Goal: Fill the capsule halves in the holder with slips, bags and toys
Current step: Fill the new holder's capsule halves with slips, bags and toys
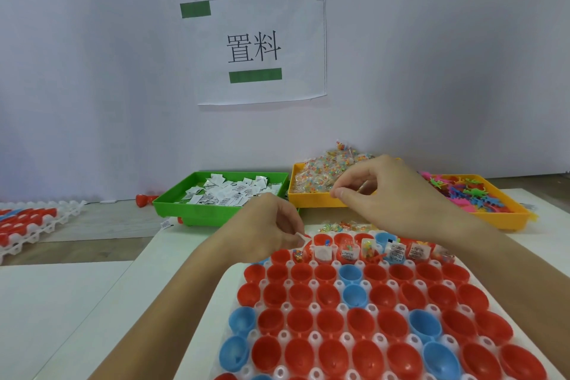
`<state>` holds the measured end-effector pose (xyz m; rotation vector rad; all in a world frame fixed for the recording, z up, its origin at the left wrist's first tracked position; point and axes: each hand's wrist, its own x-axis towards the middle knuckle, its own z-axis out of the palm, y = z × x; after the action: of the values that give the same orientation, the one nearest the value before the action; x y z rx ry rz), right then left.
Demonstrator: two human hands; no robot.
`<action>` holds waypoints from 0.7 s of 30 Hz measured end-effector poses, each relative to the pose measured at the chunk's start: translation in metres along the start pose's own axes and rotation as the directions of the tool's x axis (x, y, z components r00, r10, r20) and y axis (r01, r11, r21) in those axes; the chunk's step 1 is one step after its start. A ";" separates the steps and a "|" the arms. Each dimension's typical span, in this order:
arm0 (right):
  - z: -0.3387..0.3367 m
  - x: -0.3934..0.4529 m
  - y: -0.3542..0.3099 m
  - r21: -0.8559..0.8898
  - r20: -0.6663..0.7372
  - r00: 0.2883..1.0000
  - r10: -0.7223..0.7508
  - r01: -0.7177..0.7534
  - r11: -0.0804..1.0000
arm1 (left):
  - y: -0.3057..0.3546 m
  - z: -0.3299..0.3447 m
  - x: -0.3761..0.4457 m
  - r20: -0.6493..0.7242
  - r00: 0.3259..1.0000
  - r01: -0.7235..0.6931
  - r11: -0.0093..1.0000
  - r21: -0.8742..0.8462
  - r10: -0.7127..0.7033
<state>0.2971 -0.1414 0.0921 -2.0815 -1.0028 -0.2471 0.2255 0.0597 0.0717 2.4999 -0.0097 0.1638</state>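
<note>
A white holder full of red and blue capsule halves lies on the table in front of me. Several halves in the far rows hold slips, small bags and toys. My left hand pinches a white slip just above the far left end of the holder. My right hand hovers over the yellow tray of bead bags, fingers curled with thumb and forefinger pinched; whether it holds a bag is unclear. The green tray holds white slips. A second yellow tray at the right holds coloured toys.
A few loose bags lie between the trays and the holder. Another holder with red halves lies at far left. One slip and a red piece lie beside the green tray. A paper sign hangs on the wall.
</note>
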 end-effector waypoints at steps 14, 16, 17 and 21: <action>-0.002 0.002 0.005 -0.023 0.020 1.000 0.023 -0.022 0.999 | -0.019 0.017 0.007 0.046 0.999 -0.011 1.000 0.010 0.010; -0.002 0.002 0.006 -0.024 0.022 0.999 0.025 -0.025 0.999 | -0.020 0.019 0.007 0.051 0.998 -0.035 0.999 -0.004 0.036; -0.002 0.002 0.006 -0.022 0.022 0.999 0.026 -0.025 0.999 | -0.020 0.020 0.007 0.048 0.998 -0.048 0.999 -0.005 0.049; -0.002 0.002 0.007 -0.028 0.020 0.999 0.029 -0.028 0.999 | -0.022 0.025 0.008 0.014 0.998 -0.069 0.998 0.006 0.069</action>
<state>0.3036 -0.1447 0.0904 -2.1254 -0.9861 -0.2271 0.2377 0.0629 0.0393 2.5089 -0.1008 0.1754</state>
